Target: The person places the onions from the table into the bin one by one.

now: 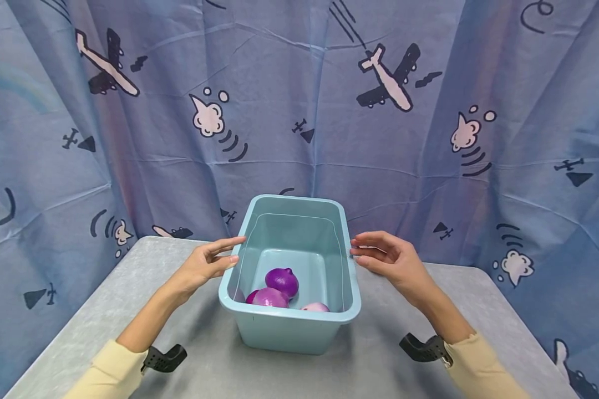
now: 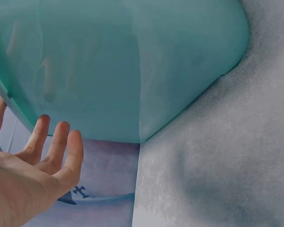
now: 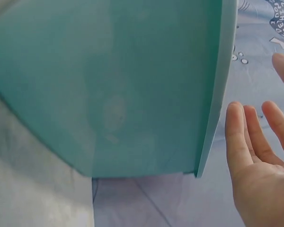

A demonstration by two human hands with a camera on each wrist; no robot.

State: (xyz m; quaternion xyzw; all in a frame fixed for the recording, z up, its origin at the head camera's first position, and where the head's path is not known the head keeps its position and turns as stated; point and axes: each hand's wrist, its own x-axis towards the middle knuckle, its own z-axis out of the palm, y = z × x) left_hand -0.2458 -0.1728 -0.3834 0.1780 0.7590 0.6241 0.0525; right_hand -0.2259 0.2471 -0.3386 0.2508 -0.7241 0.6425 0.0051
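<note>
A light blue plastic tub [image 1: 289, 332] stands on the table, with several onions in its near end. One is deep purple [image 1: 282, 281]; beside it a lighter purple onion [image 1: 270, 298] and a pale pink onion [image 1: 316, 307] are partly hidden by the near wall. At the tub's left rim, my left hand [image 1: 199, 269] has its fingers spread, and the fingertips seem to touch the rim. On the other side my right hand [image 1: 398, 265] is beside the right rim with relaxed fingers. The right wrist view shows a small gap between those fingers [image 3: 235, 127] and the tub.
The grey table [image 1: 179, 354] extends on both sides of the tub. Behind it hangs a blue curtain [image 1: 279, 111] printed with planes and clouds. A black wrist device [image 1: 165, 359] sits at the left cuff, and another black device [image 1: 423, 348] at the right cuff.
</note>
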